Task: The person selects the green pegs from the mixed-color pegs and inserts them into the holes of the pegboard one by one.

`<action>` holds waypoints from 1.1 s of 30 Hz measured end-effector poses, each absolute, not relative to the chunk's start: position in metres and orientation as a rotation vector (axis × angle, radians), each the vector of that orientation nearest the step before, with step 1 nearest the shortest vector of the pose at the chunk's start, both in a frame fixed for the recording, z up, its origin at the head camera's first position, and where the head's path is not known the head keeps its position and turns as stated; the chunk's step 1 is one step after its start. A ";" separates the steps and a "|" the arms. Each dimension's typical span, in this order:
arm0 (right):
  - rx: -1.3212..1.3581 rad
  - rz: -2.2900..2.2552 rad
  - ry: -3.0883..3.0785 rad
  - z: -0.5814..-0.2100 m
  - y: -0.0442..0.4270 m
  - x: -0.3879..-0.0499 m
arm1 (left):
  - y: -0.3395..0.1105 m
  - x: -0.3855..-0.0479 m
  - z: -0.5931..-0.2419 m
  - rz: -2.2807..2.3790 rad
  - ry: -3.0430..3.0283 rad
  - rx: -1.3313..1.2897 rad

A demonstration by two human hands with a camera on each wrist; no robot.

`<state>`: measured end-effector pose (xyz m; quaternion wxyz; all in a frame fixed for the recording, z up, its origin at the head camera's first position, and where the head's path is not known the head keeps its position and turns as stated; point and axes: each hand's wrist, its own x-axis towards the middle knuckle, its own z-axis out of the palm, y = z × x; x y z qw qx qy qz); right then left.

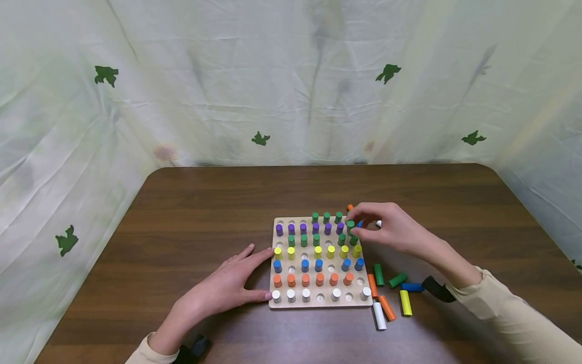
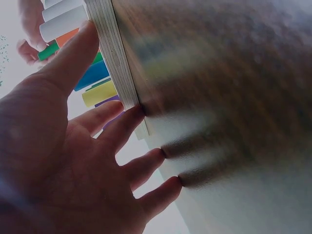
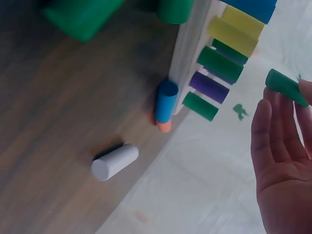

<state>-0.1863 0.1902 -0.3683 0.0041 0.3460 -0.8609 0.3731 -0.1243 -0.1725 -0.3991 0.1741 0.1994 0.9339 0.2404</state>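
A pale wooden pegboard (image 1: 318, 307) lies on the table, with rows of white, orange, blue, yellow, green and purple pegs upright in it and some holes bare. My right hand (image 1: 391, 227) pinches a green peg (image 3: 285, 87) between thumb and fingers, above the board's far right corner. In the right wrist view the held peg is clear of the pegs standing in the board. With fingers spread, my left hand (image 1: 227, 285) rests at the board's left side; in the left wrist view its thumb touches the board's edge (image 2: 114, 53) and other fingertips touch the table.
Loose pegs lie right of the board, among them a green peg (image 1: 378, 274), a yellow peg (image 1: 406, 303), a blue peg (image 1: 411, 287) and a white peg (image 1: 379, 316). Beyond the right hand lie another white peg (image 3: 116, 162) and a blue peg (image 3: 166, 100). A pale curtain surrounds the table.
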 end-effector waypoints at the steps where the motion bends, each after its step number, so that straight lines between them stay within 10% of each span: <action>1: 1.084 1.168 -2.702 -0.367 0.188 -0.187 | -0.173 -0.124 -0.399 0.681 2.648 0.563; 33: 1.221 1.430 -2.793 -0.352 0.146 -0.242 | -0.174 -0.125 -0.401 0.681 2.652 0.628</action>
